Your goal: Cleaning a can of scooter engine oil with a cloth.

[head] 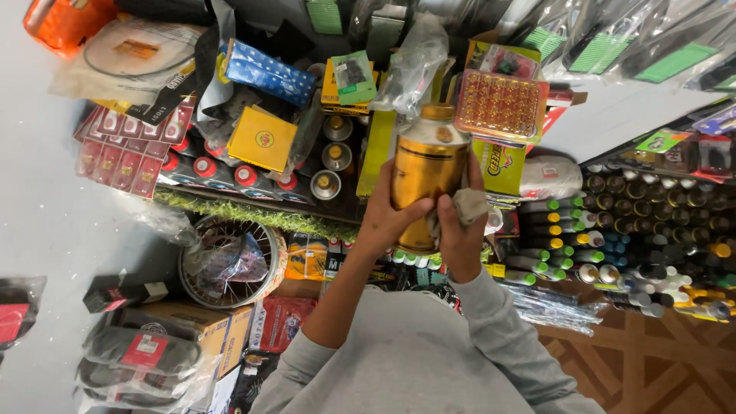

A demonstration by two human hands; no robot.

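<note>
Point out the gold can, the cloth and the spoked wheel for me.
gold can [427,172], head view, on its shiny side wall.
cloth [469,205], head view, on the grey fold above the right hand.
spoked wheel [192,253], head view, on its left rim.

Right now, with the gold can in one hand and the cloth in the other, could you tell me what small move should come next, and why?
Probably slide the grey cloth in the right hand across the side of the gold can. The left hand already grips the can upright, and the cloth is pressed against its side.
</note>
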